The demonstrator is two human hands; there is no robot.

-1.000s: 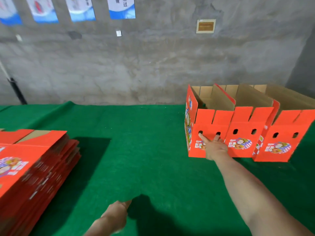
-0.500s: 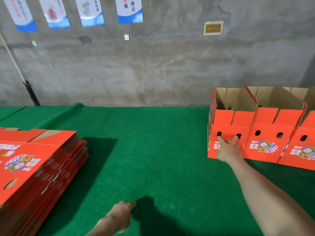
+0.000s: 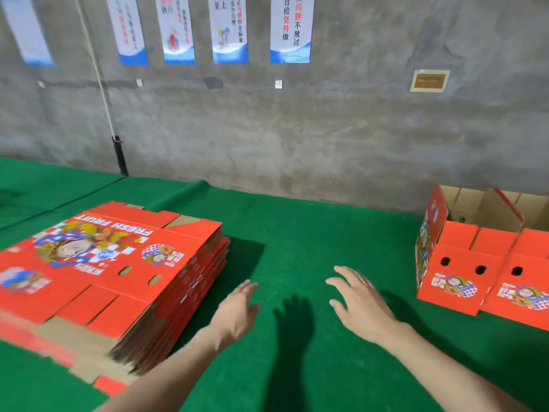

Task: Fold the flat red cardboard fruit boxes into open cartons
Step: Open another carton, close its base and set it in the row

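Here both hands hover empty over the green table (image 3: 297,233): left hand (image 3: 237,313) fingers together near the flat stack (image 3: 118,278), right hand (image 3: 361,304) fingers spread, folded cartons (image 3: 463,263) far right.

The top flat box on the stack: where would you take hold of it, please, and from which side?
Probably by its near right edge, coming from the right, where the open left hand and right hand hover. The top flat box lies flat on the stack, so only its overhanging edges offer fingers a way underneath.
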